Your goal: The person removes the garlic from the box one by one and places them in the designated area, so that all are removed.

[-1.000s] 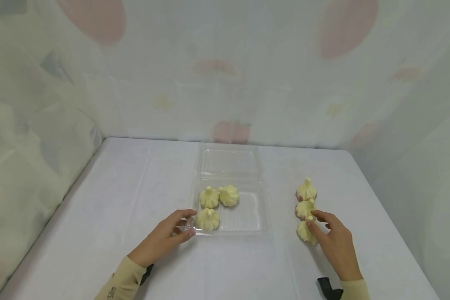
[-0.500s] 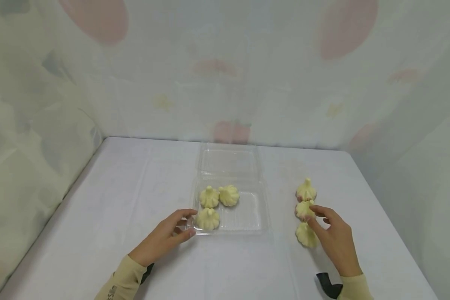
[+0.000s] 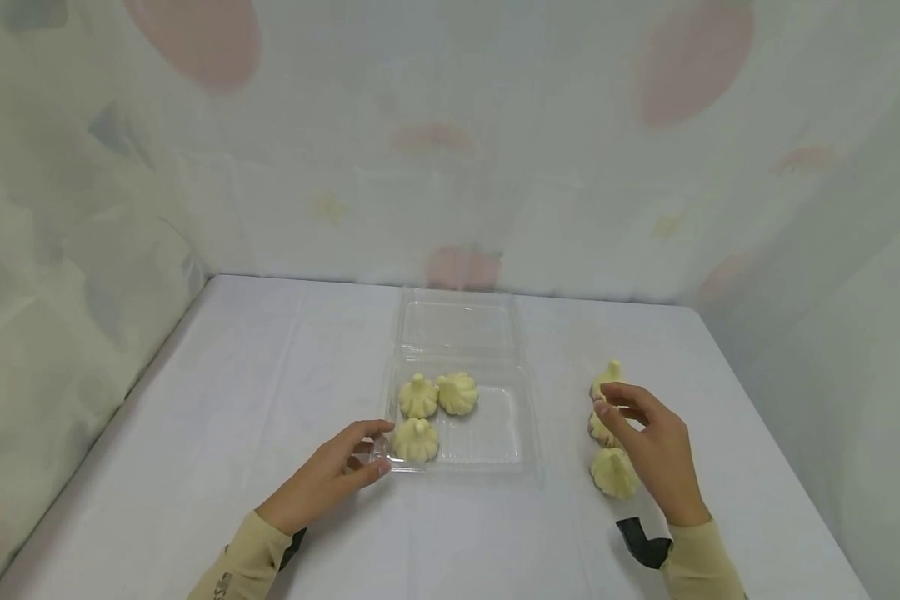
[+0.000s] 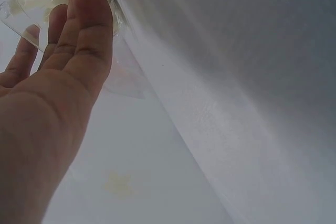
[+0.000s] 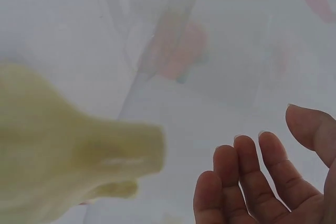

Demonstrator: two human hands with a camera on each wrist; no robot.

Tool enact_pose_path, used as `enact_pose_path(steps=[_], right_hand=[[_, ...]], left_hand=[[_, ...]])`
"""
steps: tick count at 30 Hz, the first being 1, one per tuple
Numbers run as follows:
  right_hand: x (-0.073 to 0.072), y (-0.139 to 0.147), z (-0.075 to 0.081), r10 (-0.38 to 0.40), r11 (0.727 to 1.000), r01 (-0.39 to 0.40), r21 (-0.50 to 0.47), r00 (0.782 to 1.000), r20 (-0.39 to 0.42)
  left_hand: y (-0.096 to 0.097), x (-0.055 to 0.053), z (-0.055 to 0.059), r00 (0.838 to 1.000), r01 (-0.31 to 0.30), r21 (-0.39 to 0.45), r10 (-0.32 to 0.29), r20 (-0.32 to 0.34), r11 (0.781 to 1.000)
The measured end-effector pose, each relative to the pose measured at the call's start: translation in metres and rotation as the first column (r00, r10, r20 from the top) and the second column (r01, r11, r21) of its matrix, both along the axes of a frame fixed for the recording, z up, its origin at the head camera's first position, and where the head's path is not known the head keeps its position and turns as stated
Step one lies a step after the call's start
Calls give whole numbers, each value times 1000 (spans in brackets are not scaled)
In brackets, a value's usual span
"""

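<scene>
A clear plastic clamshell container (image 3: 498, 429) lies with its lid (image 3: 457, 327) folded back. My left hand (image 3: 337, 462) holds its near left corner between thumb and fingers; the left wrist view shows these fingers (image 4: 94, 51) against the clear plastic. Inside are three pale garlic bulbs: a far-left bulb (image 3: 417, 397), a near-left bulb (image 3: 416, 440) and one beside them (image 3: 458, 393). On the right, my right hand (image 3: 656, 446) hovers by a row of a near bulb (image 3: 613, 473), a middle bulb (image 3: 602, 428) and a far bulb (image 3: 604, 377), partly hidden. Its fingers (image 5: 254, 182) are loosely bent around nothing.
A white cloth covers the table (image 3: 285, 358). Patterned fabric hangs behind (image 3: 345, 183) and along both sides. A black wrist piece (image 3: 641, 546) sits by the right sleeve (image 3: 701, 558). The container's right half shows bare plastic.
My right hand has left the near bulb and moved farther back along the row, to beside the middle and far bulbs. The near bulb has shifted slightly toward me. My left hand has stayed put.
</scene>
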State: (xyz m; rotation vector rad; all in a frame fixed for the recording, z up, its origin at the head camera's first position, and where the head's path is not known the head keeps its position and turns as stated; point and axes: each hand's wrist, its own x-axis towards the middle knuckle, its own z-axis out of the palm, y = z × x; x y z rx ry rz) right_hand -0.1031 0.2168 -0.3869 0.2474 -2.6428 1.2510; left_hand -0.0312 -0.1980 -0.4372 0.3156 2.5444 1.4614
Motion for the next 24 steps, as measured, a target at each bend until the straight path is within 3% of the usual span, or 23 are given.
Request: enact_pose_path(steps=[11, 24], right_hand=[[-12, -24, 15, 110, 982, -108, -157, 994, -1], [-25, -51, 26, 197, 957, -202, -210, 979, -47]], left_hand=[[0, 1, -2, 1000, 5, -5, -5, 7, 1000], [-1, -1, -2, 1000, 15, 2, -15, -12, 1000]])
